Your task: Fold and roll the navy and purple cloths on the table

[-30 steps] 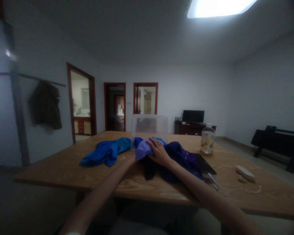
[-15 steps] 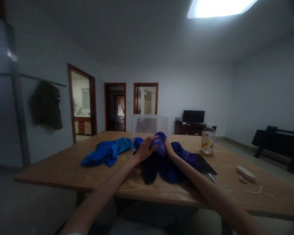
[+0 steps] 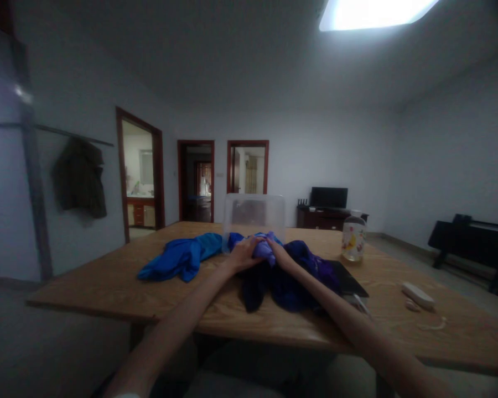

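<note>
Squeezed between your two hands is a bunched piece of lavender cloth (image 3: 264, 252): your left hand (image 3: 241, 256) wraps its left side, fingers curled over the top, and your right hand (image 3: 281, 257) presses its right side, so both are closed on it. You have it near the middle of the wooden table (image 3: 108, 294), just on your side of a translucent plastic bin (image 3: 255, 213); whether any of it reaches inside the bin, you cannot tell from this view. Under and beside your right forearm lies a crumpled dark blue-purple garment (image 3: 289, 290), and just right of it a flat black folder (image 3: 349, 279). Left of your hands, a bright blue garment (image 3: 180, 258) lies rumpled. Farther right stand a printed clear jar (image 3: 353, 241) and, nearer you, a white oblong case (image 3: 418, 295).
</note>
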The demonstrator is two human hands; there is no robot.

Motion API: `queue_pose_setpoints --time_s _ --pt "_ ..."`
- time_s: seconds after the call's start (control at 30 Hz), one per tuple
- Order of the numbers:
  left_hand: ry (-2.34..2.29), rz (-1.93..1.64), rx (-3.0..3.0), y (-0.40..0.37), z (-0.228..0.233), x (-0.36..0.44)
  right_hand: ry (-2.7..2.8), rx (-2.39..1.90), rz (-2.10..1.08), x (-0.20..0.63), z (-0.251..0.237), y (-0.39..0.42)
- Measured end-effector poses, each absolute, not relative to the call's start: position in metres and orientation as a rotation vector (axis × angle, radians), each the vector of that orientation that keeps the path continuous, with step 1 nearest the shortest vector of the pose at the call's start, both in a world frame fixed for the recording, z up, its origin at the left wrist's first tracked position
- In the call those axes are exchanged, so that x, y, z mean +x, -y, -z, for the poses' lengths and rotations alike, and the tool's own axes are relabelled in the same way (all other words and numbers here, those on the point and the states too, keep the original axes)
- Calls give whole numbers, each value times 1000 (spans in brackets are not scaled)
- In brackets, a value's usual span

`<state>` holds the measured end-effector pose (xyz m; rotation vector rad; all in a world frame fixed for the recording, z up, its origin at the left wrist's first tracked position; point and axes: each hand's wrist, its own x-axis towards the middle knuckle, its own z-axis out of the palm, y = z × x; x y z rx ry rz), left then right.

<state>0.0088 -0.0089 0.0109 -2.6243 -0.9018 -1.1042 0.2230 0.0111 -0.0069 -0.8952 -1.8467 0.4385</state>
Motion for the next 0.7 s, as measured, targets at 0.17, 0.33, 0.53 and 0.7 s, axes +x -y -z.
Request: queue_pose_setpoints --time_s 0.17,0.33,0.53,0.7 --pt "1159 1221 -2655 -7 -9 -1 2054 -873 -11 218 5 6" --pt "1359 1383 -2582 -14 -11 0 2223 -805 246 209 8 18" --pt "1345 1492 -2623 -12 -19 2 2224 -740 266 204 10 19" --pt "1354 1460 -2661 -11 -16 1 2154 -804 157 204 5 19"
